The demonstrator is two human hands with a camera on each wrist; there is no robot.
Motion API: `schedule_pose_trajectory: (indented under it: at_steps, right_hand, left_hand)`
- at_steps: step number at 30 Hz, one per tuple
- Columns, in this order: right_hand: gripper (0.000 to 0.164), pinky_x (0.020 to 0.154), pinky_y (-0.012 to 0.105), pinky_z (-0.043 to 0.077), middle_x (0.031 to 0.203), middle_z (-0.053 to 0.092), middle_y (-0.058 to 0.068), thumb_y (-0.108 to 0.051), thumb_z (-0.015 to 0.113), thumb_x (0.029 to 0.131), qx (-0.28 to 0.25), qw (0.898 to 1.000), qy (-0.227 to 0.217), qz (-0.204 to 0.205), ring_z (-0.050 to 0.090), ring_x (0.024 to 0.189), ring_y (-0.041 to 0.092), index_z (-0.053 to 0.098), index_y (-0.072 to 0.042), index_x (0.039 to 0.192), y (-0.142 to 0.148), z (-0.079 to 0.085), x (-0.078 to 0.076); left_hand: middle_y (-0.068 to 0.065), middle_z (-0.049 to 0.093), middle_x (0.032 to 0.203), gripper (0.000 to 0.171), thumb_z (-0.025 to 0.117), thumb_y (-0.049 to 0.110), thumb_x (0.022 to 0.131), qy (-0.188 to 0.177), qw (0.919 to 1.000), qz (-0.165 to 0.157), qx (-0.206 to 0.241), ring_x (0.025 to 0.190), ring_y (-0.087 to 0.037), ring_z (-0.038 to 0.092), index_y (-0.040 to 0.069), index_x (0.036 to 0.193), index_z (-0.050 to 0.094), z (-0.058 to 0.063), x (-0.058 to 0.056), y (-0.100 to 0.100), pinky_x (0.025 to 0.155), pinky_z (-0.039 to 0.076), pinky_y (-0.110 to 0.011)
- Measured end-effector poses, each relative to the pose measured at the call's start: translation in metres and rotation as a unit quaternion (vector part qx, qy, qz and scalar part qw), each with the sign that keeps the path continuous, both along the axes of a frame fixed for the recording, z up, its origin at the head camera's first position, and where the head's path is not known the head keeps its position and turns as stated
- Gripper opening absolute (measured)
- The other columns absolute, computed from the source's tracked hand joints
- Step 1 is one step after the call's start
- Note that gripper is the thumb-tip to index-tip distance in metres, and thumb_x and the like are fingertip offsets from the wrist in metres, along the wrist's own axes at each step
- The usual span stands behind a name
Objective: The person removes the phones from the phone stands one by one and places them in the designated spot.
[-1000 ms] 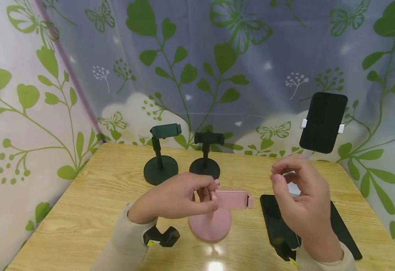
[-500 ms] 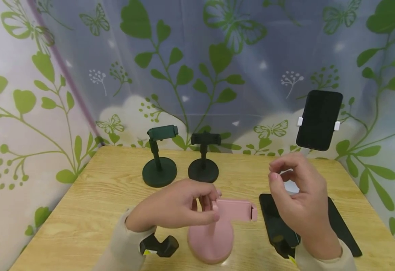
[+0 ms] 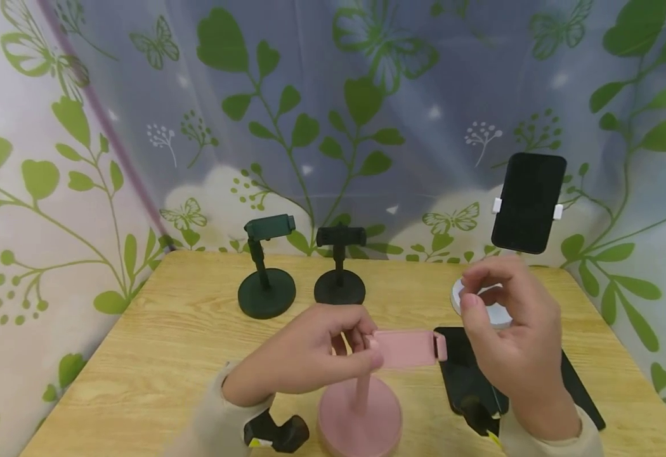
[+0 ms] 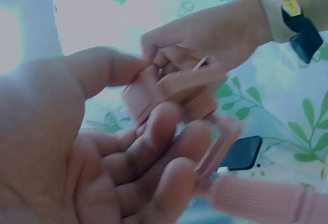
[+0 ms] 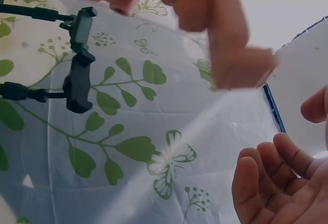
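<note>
- At the near edge of the bench (image 3: 156, 362), below the two hands, is the pink stand (image 3: 361, 419), its wide base cut off by my view, so I cannot tell whether it bears down on the wood.
- I have the left hand (image 3: 313, 355) pinching one end of the stand's holder (image 3: 407, 349) between thumb and fingers, which probably steadies the head and leaves the other end free.
- The right hand (image 3: 518, 346) hangs to the right of the holder, fingers loosely curved, gripping nothing; I judge it kept apart for room.
- Behind and beneath that hand, a black phone (image 3: 464, 365) lies flat, within easy reach, I'd say.
- Farther back, white clips (image 3: 558, 211) hold an upright phone (image 3: 529, 203) by both sides, so its screen faces me.
- Toward the back, the green stand (image 3: 267, 295) and black stand (image 3: 340, 289) rest side by side, seemingly set out of the way.
</note>
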State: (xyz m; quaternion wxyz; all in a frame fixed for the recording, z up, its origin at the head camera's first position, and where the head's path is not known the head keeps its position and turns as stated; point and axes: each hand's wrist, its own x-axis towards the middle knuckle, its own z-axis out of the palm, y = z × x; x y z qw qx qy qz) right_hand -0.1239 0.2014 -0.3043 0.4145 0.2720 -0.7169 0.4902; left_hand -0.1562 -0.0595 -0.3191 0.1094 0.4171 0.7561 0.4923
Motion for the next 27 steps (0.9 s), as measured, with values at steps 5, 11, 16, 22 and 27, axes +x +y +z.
schedule_pose_trajectory:
  at_steps: [5,11,16,22,27]
  right_hand:
    - [0.017,0.073,0.013,0.05,0.096,0.064,0.005,0.012,0.054,0.082,-0.025,1.0,0.012,-0.002,0.061,0.081,0.008,0.061,0.016,0.097,0.005,0.002,0.004]
    - [0.016,0.074,0.014,0.051,0.095,0.064,0.005,0.012,0.053,0.083,-0.04,0.999,0.019,0.005,0.061,0.082,0.009,0.06,0.018,0.097,0.008,0.006,0.006]
    - [0.016,0.073,0.015,0.051,0.095,0.063,0.006,0.013,0.052,0.083,-0.048,0.999,0.022,0.011,0.06,0.082,0.011,0.059,0.017,0.096,0.008,0.008,0.009]
    - [0.018,0.073,0.014,0.051,0.095,0.063,0.008,0.014,0.051,0.082,-0.045,0.999,0.026,0.001,0.06,0.082,0.011,0.06,0.016,0.097,0.01,0.011,0.013]
    - [0.018,0.074,0.015,0.051,0.094,0.062,0.009,0.014,0.051,0.082,-0.047,0.998,0.031,-0.002,0.06,0.082,0.011,0.059,0.017,0.097,0.013,0.013,0.015]
  left_hand:
    - [0.003,0.067,0.087,0.01,0.068,0.024,0.101,-0.032,0.9954,0.077,0.046,0.076,-0.016,0.064,0.016,0.098,0.065,-0.004,-0.002,0.018,0.068,0.055,-0.03]
    - [0.002,0.067,0.089,0.013,0.068,0.025,0.101,-0.013,0.9895,0.126,0.069,0.077,-0.018,0.064,0.013,0.101,0.064,-0.01,-0.012,0.04,0.07,0.056,-0.03]
    - [0.007,0.066,0.092,0.018,0.066,0.033,0.103,0.047,0.9872,0.149,0.032,0.082,-0.009,0.062,0.015,0.106,0.065,-0.014,-0.026,0.057,0.076,0.055,-0.029]
    - [0.003,0.064,0.104,0.03,0.055,0.035,0.108,0.024,0.9875,0.155,0.02,0.094,-0.01,0.062,0.011,0.125,0.057,-0.02,-0.044,0.074,0.083,0.053,-0.031]
    - [-0.002,0.062,0.116,0.042,0.049,0.038,0.11,-0.001,0.9837,0.178,0.023,0.103,-0.014,0.06,0.007,0.139,0.052,-0.026,-0.061,0.085,0.085,0.052,-0.034]
